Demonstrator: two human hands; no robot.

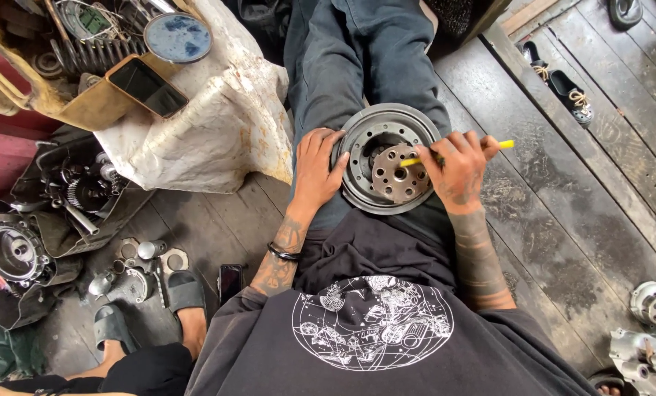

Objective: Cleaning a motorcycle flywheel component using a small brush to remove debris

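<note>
On dark trousers, left hand point(315, 172) steadies round metal drum point(387, 158); right hand point(456, 170) grips yellow tool point(500, 145).

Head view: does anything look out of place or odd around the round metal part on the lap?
Yes. A phone lies tilted, overhanging a stained white sack, so it could slide. Another phone lies on the floor planks among loose engine parts. The clutch drum itself sits steady.

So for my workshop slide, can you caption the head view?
Left hand steadies a round metal disc on the lap while the right hand works a yellow tool at its hub.
</note>
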